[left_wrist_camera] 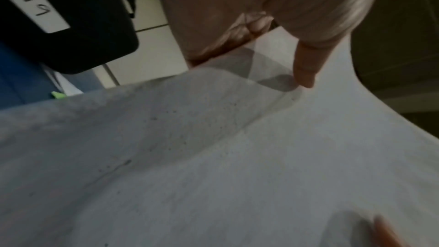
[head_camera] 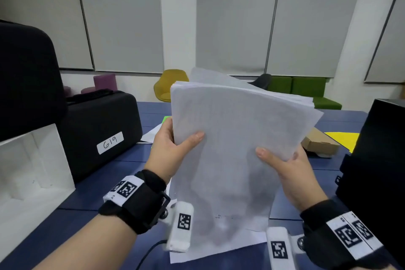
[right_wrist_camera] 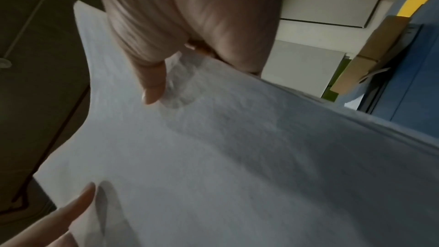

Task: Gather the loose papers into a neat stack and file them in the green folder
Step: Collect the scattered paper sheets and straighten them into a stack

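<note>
A thick stack of white papers (head_camera: 230,138) stands nearly upright above the blue table, held by both hands. My left hand (head_camera: 173,149) grips its left edge, thumb on the front sheet and fingers behind. My right hand (head_camera: 282,166) grips the right edge the same way. The sheets (left_wrist_camera: 213,157) fill the left wrist view under my thumb, and the stack (right_wrist_camera: 213,157) fills the right wrist view too. The top edges are uneven. A sliver of the green folder (head_camera: 164,119) shows behind my left hand, next to a loose white sheet (head_camera: 151,133) on the table.
A black case labelled 619 (head_camera: 100,133) and a white box (head_camera: 28,171) sit at the left. A cardboard box (head_camera: 320,144) and a yellow sheet (head_camera: 344,138) lie at the right, beside a black box (head_camera: 377,160). Chairs stand beyond the table (head_camera: 92,193).
</note>
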Demonstrator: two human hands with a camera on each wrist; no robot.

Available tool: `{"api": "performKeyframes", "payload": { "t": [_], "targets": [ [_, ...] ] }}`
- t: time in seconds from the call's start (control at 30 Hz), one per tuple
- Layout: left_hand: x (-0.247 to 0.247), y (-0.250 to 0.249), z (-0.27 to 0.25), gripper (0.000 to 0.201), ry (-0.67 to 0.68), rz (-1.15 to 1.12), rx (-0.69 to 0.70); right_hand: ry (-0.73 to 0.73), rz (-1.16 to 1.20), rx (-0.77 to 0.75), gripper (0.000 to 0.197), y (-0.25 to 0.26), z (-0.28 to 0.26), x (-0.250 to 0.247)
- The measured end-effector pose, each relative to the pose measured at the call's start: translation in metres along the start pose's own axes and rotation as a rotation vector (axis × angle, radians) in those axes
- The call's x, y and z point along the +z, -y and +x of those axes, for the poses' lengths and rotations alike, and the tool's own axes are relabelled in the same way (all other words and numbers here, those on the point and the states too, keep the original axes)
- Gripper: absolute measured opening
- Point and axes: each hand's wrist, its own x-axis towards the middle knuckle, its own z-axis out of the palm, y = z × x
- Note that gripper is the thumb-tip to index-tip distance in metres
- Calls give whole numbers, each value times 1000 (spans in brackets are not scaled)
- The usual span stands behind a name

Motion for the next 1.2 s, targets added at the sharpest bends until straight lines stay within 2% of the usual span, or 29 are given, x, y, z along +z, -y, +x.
{"api": "performKeyframes", "payload": {
  "t": [0.03,0.13,0.23,0.37,0.5,0.63,0.7,0.8,0.97,1.2],
  "targets": [
    [-1,2,1,60,5,14,-17,4,-21,12,52,0,0,2],
    [5,-2,5,29,-19,77,3,-20,-96,6,28,3,7,8],
    [13,-16,9,32,-40,73,69,-22,-117,-13,23,14,13,18],
    [19,-31,11,40,-19,-28,78,11,-58,-20,31,26,20,22],
    [13,-15,10,57,-19,-54,-10,43,-42,21,42,22,19,22],
    [7,11,0,42,-72,-65,-120,59,-55,53,40,10,13,19],
    [5,23,-5,34,-85,-85,-174,50,-49,55,45,7,11,17],
    [6,31,-7,33,-65,-124,-215,33,-50,35,56,11,13,17],
    [13,23,-2,24,-56,-89,-154,20,-111,-44,60,34,23,21],
    [24,-21,11,40,-124,-59,31,20,-130,-120,42,54,29,25]
  ]
}}
